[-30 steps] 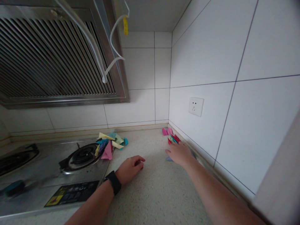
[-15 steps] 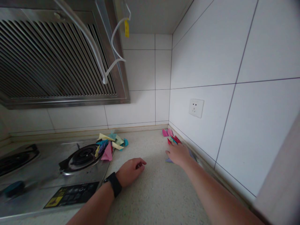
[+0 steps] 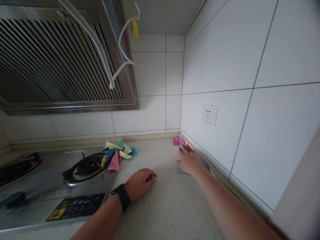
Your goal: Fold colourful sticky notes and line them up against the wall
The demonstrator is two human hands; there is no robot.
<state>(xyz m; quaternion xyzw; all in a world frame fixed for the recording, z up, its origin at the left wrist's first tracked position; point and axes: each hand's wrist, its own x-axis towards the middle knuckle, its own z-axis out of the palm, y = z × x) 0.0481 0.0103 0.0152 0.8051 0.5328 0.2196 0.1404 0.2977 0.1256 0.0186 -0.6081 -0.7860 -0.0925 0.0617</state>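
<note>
Near the right wall my right hand (image 3: 190,162) reaches out palm down, thumb apart from the fingers. Its fingertips touch or overlap small red folded papers (image 3: 188,148), some with green and blue edges; whether it grips any is hidden. A purple sheet of paper (image 3: 183,171) lies partly under this hand. Just beyond the fingers, pink folded papers (image 3: 179,141) sit in the corner. My left hand (image 3: 141,181), with a black watch (image 3: 121,196) on the wrist, rests over the counter (image 3: 165,200), loosely curled, thumb apart, with nothing visible in it.
To the left, a pile of colourful folded papers (image 3: 126,150) overlaps the edge of the gas stove (image 3: 50,186) and its right burner (image 3: 87,168). A range hood (image 3: 62,66) with a dangling white cable (image 3: 122,43) hangs above. A socket (image 3: 210,115) is on the tiled right wall.
Almost nothing differs. The view has shifted very slightly; both hands keep nearly the same places, and the papers lie as before.
</note>
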